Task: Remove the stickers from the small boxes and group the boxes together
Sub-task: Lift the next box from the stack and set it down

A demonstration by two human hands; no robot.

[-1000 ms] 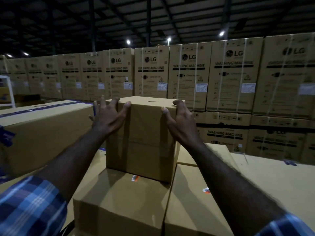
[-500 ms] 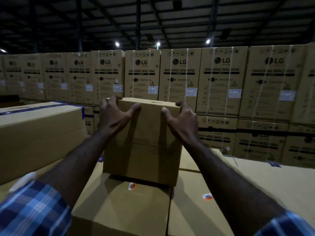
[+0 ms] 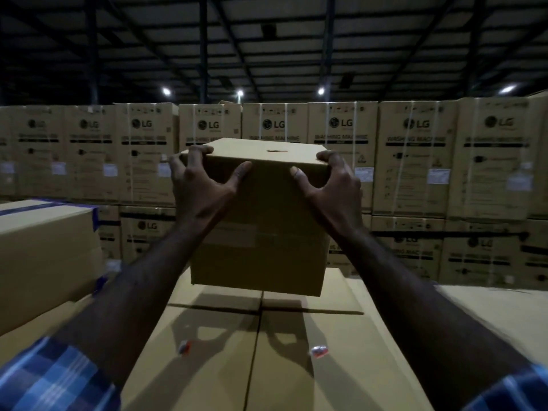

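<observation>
The far faces of the small box (image 3: 261,221) are hidden, and its contents cannot be determined, as it is closed. The fingertips of both hands are concealed behind its upper corners. Both forearms are cut off at the lower frame edge, where only blue checked sleeves (image 3: 56,381) are visible. Fine print on the background cartons is blurred and cannot be read.

On the stacked cartons (image 3: 415,161) along the far wall, "LG" and "WASHING MACHINE" are legible; white labels are fixed to their fronts, but their text cannot be made out.

The small box is held in the air above two closed boxes (image 3: 225,366) lying side by side, clear of their tops, and a shadow is cast beneath it. The grip of the left hand (image 3: 201,185) is closed around the upper left corner, with the thumb pressed on the near face. The grip of the right hand (image 3: 329,185) is closed around the upper right corner in the same manner.

A small red-and-white sticker (image 3: 184,347) is seen on the left lower box, and another sticker (image 3: 319,350) on the right one. A larger carton with blue tape (image 3: 44,250) is positioned to the left.
</observation>
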